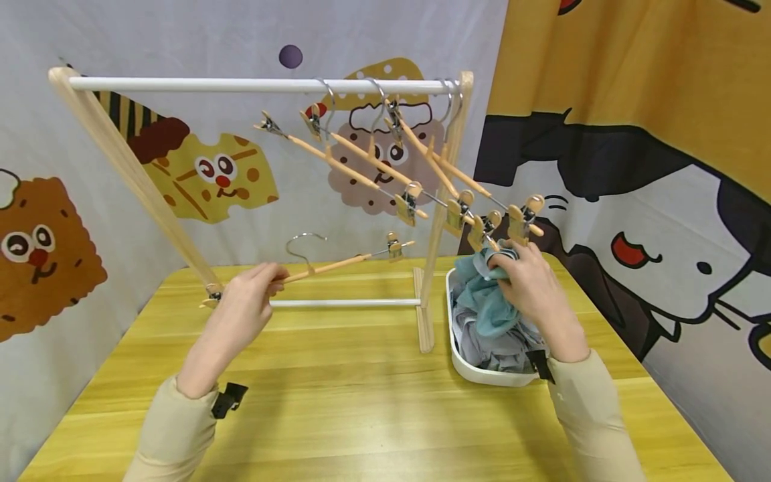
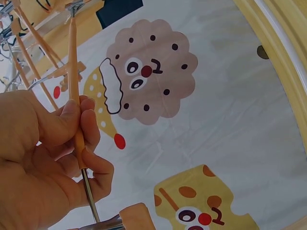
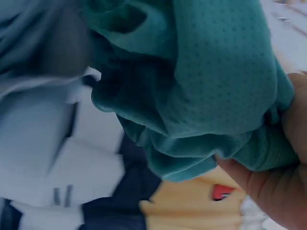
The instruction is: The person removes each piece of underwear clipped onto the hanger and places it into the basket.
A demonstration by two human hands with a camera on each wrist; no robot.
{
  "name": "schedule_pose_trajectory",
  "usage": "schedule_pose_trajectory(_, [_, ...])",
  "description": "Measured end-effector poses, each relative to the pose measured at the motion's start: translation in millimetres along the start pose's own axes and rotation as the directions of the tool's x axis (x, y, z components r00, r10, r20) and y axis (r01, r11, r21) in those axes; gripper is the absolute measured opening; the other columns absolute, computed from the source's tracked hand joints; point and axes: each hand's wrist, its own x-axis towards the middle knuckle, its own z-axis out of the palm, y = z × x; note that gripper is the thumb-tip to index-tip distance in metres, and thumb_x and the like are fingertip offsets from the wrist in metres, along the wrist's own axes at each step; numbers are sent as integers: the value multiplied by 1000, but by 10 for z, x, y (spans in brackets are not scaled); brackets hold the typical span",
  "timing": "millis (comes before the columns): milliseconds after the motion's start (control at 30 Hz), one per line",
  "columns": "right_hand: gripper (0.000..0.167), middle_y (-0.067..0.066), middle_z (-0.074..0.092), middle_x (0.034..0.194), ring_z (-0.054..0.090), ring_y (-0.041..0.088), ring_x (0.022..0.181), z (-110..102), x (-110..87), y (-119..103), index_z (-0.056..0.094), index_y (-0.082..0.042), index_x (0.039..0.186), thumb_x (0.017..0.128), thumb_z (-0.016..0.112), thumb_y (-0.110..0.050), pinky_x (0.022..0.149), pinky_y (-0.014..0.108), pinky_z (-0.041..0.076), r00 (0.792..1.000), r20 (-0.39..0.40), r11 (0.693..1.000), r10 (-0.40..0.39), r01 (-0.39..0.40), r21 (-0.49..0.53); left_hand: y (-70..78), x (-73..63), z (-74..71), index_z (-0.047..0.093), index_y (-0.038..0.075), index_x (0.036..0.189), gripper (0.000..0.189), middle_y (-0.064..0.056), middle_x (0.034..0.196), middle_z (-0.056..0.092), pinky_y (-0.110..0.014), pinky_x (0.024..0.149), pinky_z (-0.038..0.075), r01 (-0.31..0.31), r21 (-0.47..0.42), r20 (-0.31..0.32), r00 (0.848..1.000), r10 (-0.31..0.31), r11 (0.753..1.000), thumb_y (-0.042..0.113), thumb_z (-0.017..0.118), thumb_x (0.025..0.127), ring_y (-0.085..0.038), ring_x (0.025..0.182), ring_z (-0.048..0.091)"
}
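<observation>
My left hand (image 1: 241, 300) grips a wooden-barred clip hanger (image 1: 337, 264) by its bar, left of the middle, with the metal hook pointing up. In the left wrist view the thumb and curled fingers wrap the hanger's bar (image 2: 73, 57), and a metal rod and clip show below. My right hand (image 1: 539, 284) pinches a bunched teal garment (image 1: 490, 304) above a white basin (image 1: 494, 379) on the right. The right wrist view shows the thumb pressed into the dotted teal cloth (image 3: 225, 72). Crumpled grey clothes (image 1: 490, 351) lie in the basin under it.
A drying rack with a white top rail (image 1: 199, 84) and wooden legs stands on the yellow wood-grain table (image 1: 361, 415). Several clip hangers (image 1: 355, 173) hang toward its right end, their front clips above the basin. Behind is a cartoon-printed curtain (image 1: 241, 40).
</observation>
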Motion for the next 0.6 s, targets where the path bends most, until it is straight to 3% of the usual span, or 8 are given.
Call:
schedule_pose_trajectory(133, [20,26,55,110,52,42,91,158,-19,192,69,-2,95,77,65,7,74,51,45,981,128,989,145,-144,-21,-9,0,2,63,-5,96,15,-18,88,68,-42,68,56,-7,10,-8,1000,8,1000,-13,54,87,-31,80,67])
schedule_pose_trajectory(233, [24,28,50,110,54,42,90,289,-48,281,66,-1,106,82,64,1,75,53,47,941,261,976,216,-217,-27,-18,-2,9,63,-5,95,14,-17,88,68,-43,68,55,-15,17,-14,1000,16,1000,-12,55,87,-32,80,66])
schedule_pose_trajectory(267, [27,30,48,112,55,44,92,329,-57,295,64,-1,112,85,63,-3,76,54,47,916,324,970,236,-240,-31,-22,-4,11,63,-5,95,13,-18,88,68,-43,69,55,-18,18,-15,1000,18,1000,-12,56,86,-32,80,66])
schedule_pose_trajectory(333, [37,36,42,124,53,51,104,401,-70,300,55,-3,127,91,60,-12,83,58,46,840,469,957,273,-289,-39,-28,-5,17,63,-4,94,13,-18,88,68,-44,69,55,-21,20,-18,1000,21,1000,-12,57,86,-32,80,66])
schedule_pose_trajectory(433, [53,41,25,142,35,60,125,509,-68,269,37,-9,144,96,52,-25,94,67,38,691,663,942,289,-329,-69,-36,-10,22,63,-4,94,13,-18,88,68,-45,69,54,-23,24,-23,999,23,999,-12,57,86,-33,80,65])
schedule_pose_trajectory(500, [58,39,15,148,23,63,131,567,-57,244,27,-12,149,98,48,-29,98,71,31,608,739,937,291,-336,-92,-39,-14,24,63,-4,94,13,-17,88,68,-45,69,54,-22,26,-20,1000,23,999,-11,57,86,-33,80,65])
schedule_pose_trajectory(533, [59,39,13,149,21,63,132,590,-46,234,25,-13,150,98,47,-30,99,72,30,583,759,936,290,-336,-100,-40,-16,24,63,-4,94,12,-17,88,68,-46,70,54,-22,27,-16,1000,23,999,-11,57,86,-33,80,64])
schedule_pose_trajectory(600, [60,39,12,149,21,64,131,607,-21,222,24,-15,150,97,48,-30,98,73,29,562,775,937,288,-332,-107,-43,-18,22,63,-3,94,13,-17,88,68,-46,70,54,-18,26,-10,1000,19,1000,-11,57,86,-34,81,64])
